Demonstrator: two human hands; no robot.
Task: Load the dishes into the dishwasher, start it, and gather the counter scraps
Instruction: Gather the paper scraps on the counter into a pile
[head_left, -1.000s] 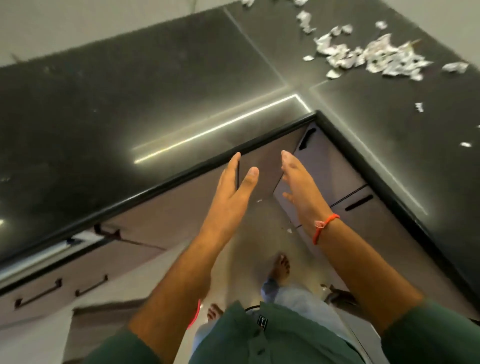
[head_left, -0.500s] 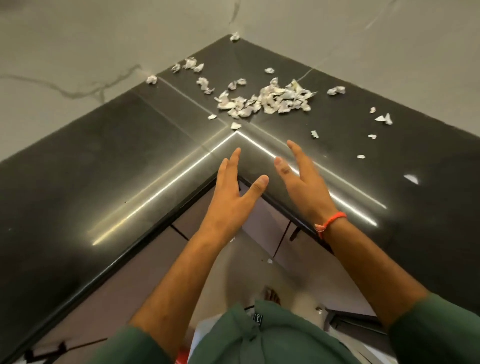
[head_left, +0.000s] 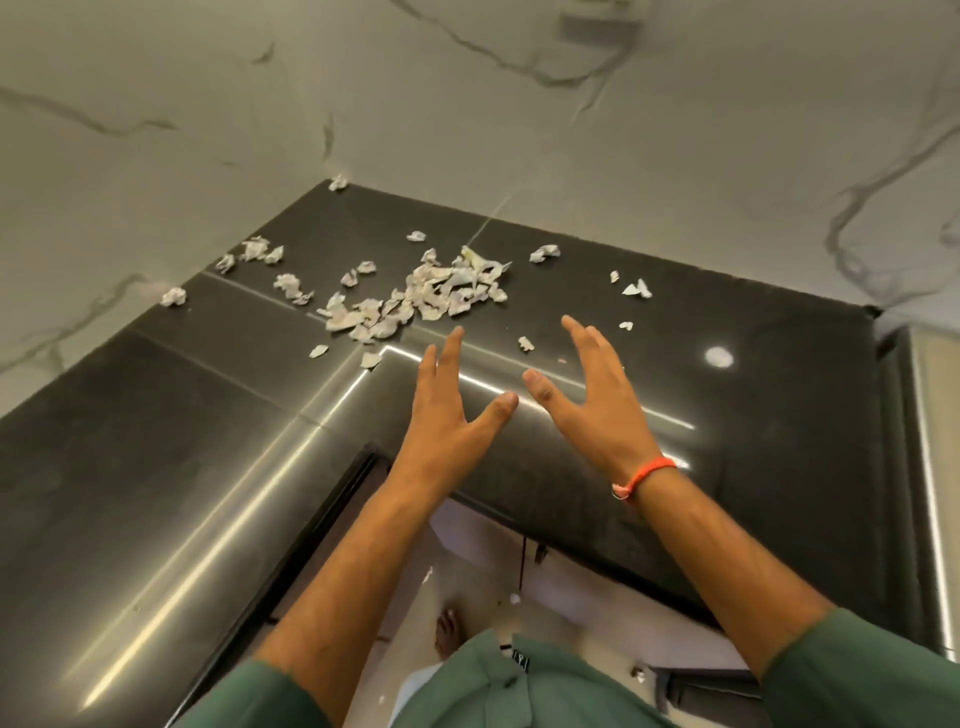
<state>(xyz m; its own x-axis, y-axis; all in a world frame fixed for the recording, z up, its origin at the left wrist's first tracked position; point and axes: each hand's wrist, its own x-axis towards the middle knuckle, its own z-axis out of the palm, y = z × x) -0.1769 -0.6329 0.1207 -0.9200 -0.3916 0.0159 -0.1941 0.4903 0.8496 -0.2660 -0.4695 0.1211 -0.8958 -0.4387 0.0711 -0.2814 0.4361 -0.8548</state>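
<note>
Scraps (head_left: 415, 299) are spread lengthwise across the counter (head_left: 156, 441) corner; left hand (head_left: 447, 415) and right hand (head_left: 597, 405) are held flat-fingered, empty, near them.

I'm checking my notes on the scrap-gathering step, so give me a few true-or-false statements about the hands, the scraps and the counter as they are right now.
1. Both hands are empty with fingers extended. True: the left hand and right hand hold nothing.
2. The main pile of scraps lies on the black counter beyond the fingertips. True.
3. The left hand is already pressing down on the pile. False: it is short of the pile, not touching it.
4. The orange wrist band is on the left wrist. False: it is on the right wrist.
5. All scraps are in one heap. False: loose pieces lie scattered, some near the marbled wall.
</note>
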